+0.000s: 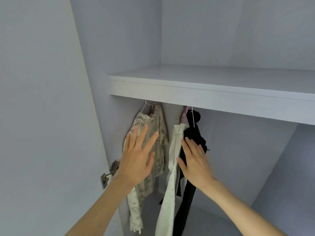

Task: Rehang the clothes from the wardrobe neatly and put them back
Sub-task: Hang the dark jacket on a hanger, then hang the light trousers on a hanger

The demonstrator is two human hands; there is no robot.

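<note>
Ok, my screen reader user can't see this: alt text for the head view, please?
Two open hands reach into a wardrobe: the left hand over a floral garment, the right hand against a black garment beside a white dotted garment. All hang below a shelf.

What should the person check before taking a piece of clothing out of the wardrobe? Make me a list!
1. Left hand free: ok, fingers straight, in front of the floral garment.
2. Right hand free: ok, fingers flat by the black garment.
3. White dotted garment hangs neatly: not ok, bunched and twisted.
4. Hanger hooks sit on a rail: cannot tell, the shelf hides it.
5. Door out of the way: ok, open.
</note>
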